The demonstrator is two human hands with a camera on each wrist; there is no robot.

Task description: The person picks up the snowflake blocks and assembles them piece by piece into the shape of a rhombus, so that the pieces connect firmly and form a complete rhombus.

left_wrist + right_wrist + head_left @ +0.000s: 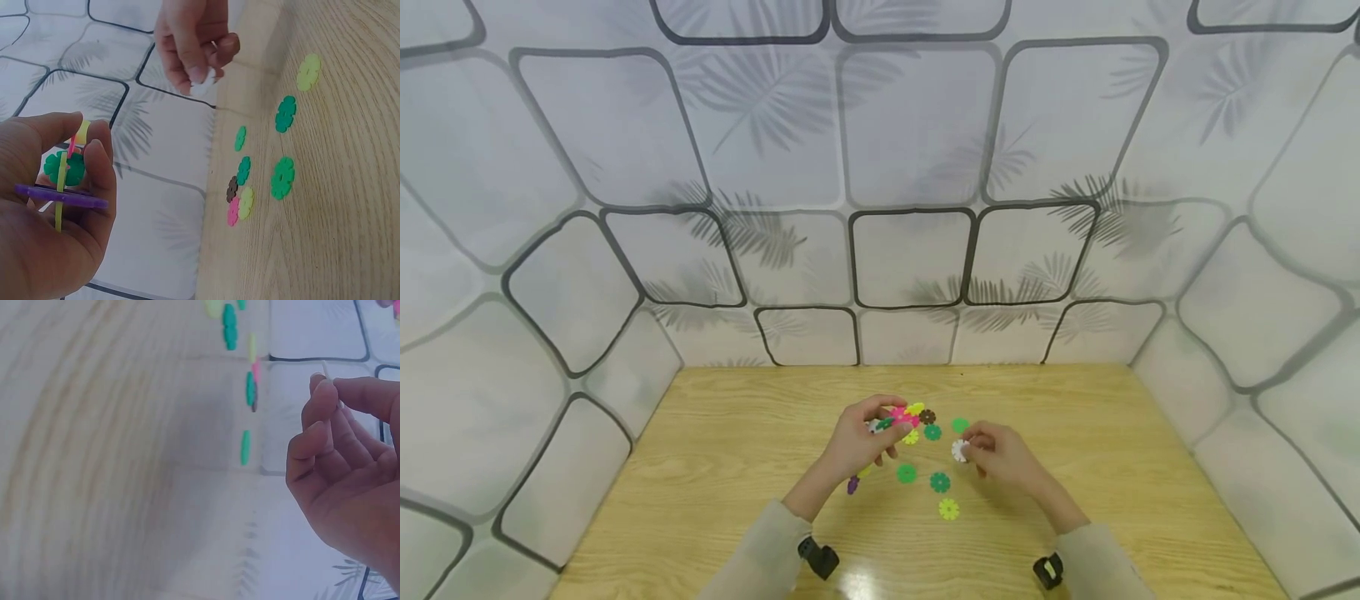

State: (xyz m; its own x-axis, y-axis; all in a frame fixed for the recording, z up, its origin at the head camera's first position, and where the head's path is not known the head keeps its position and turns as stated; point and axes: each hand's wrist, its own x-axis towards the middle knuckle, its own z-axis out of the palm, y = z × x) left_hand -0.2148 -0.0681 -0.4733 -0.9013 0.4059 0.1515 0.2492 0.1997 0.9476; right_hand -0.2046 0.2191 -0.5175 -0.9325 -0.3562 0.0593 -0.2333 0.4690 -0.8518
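My left hand [852,440] holds a joined cluster of notched plastic snowflake discs above the table. In the left wrist view, a purple disc [87,200] crosses a yellow-green disc [59,219] slotted through it, and a dark green disc [73,169] sits beyond. Pink and yellow discs show farther along the cluster, partly hidden by fingers. To the right, my right hand [1006,458] pinches a single white snowflake disc [958,451] between thumb and fingertips. Seen from the right wrist, the white disc is nearly edge-on. The two hands are apart.
Several loose discs lie on the wooden table [737,467] between and beyond the hands: a yellow one [949,509] nearest, teal [940,482] and green [906,473] ones behind it, a brown one [928,416] farther back. A patterned white cloth [910,258] rises behind and at both sides.
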